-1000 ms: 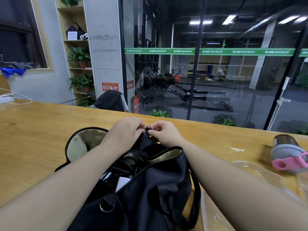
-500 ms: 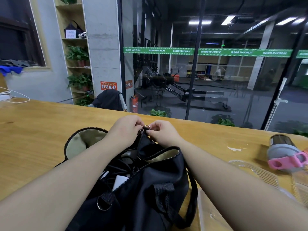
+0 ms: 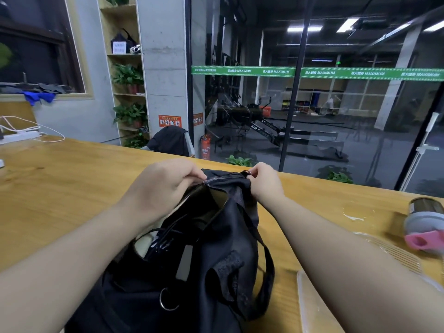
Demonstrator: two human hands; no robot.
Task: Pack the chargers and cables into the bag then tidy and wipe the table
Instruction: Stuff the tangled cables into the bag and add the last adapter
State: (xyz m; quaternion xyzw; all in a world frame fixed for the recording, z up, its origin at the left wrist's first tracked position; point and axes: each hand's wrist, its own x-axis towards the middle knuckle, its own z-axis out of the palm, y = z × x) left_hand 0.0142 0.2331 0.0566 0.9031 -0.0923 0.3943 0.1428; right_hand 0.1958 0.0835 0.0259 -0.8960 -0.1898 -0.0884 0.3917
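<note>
A black bag (image 3: 216, 255) lies on the wooden table (image 3: 60, 188) in front of me, its top partly open. Black cables (image 3: 165, 239) and a white charger (image 3: 183, 263) show inside the opening. My left hand (image 3: 165, 186) pinches the metal zipper pull (image 3: 206, 181) at the bag's far end. My right hand (image 3: 264, 181) grips the bag's far corner by its ring. A short stretch of zipper between my hands is closed.
At the right stand a bottle (image 3: 425, 222) with a grey and pink lid, a clear plastic lid (image 3: 394, 251) and a small wet patch (image 3: 355, 212). A white power strip with cables (image 3: 21, 133) lies at the far left. Glass wall runs behind the table.
My hands have drawn apart at the bag's far end. The left one has pulled the zipper pull leftward, closing a short stretch, and the bag's open flap has folded in.
</note>
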